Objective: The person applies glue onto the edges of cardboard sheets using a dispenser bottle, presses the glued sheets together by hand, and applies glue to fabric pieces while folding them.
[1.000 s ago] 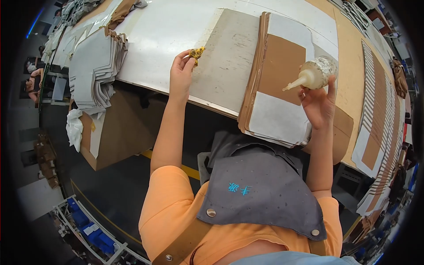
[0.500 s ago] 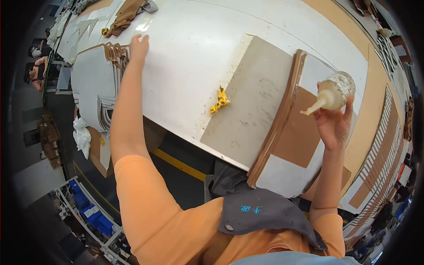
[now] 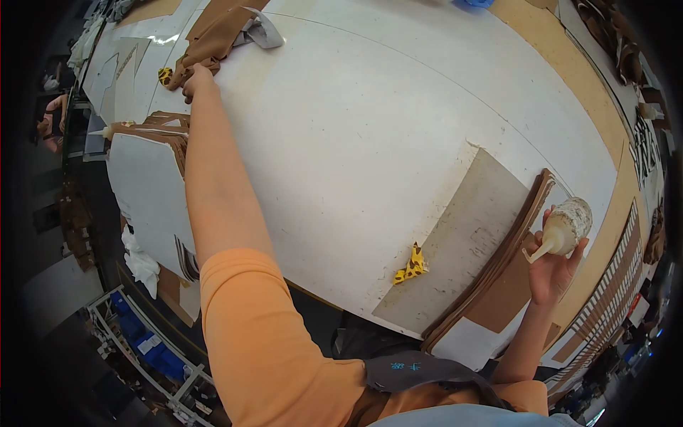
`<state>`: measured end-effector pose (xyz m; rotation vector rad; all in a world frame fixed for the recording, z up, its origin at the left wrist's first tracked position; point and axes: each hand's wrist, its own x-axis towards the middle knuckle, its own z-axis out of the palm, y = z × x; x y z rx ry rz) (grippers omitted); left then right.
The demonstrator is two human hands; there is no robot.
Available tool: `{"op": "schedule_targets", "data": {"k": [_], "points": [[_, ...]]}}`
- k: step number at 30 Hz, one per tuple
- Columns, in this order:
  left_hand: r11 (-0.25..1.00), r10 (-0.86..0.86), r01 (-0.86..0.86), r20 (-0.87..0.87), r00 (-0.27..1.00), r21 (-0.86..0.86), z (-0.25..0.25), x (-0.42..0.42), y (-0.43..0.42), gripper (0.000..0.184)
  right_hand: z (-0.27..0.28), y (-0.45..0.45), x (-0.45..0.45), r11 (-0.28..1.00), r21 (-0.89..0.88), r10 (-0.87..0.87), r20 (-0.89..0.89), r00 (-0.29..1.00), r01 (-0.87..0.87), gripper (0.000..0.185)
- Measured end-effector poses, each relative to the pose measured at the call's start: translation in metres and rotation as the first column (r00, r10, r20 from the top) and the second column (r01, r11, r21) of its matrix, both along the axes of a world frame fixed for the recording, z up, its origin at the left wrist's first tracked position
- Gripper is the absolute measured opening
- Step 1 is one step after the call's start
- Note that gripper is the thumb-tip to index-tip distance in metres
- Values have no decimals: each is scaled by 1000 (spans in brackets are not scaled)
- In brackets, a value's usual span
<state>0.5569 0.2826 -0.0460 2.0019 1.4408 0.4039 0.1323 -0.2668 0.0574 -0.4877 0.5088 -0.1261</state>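
My right hand [image 3: 550,279] is wrapped round a squeeze bottle [image 3: 567,224], whose whitish body is crusted and whose narrow nozzle points left and down. It is held above a stack of brown-and-white panels [image 3: 501,302] at the table's right. My left arm stretches to the far left, where my left hand [image 3: 198,80] has its fingers closed on the near end of a brown cloth [image 3: 226,30]. A grey flap [image 3: 260,32] lies against that cloth, and a small yellow patterned bundle [image 3: 166,76] sits beside it. Part of the fingers is hidden.
A yellow piece with dark spots [image 3: 411,266] lies at the edge of a grey sheet [image 3: 455,242] on the white table [image 3: 356,142]. Another stack of panels [image 3: 146,167] stands left of my arm, with a second bottle [image 3: 108,132] on it. Striped panels [image 3: 605,274] lie far right.
My left hand has reached farther forward and closed on the brown cloth. The view has shifted, so the table's contents sit lower and farther right. The bottle stays in my right hand.
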Motion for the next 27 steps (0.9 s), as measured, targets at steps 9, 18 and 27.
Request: {"op": "schedule_targets", "data": {"k": [9,18,27], "points": [[885,237,-46,364,901,-463,32,-37,-45,52,9,33,15,996,-14,84,-4,996,-84,74],[911,-286,280,-27,958,302,-7,-33,-50,39,-3,21,-14,992,-28,-127,-14,992,126,70],[951,-305,269,310,901,152,-4,-63,-59,15,2,26,-35,993,-29,-117,20,993,117,71]]}}
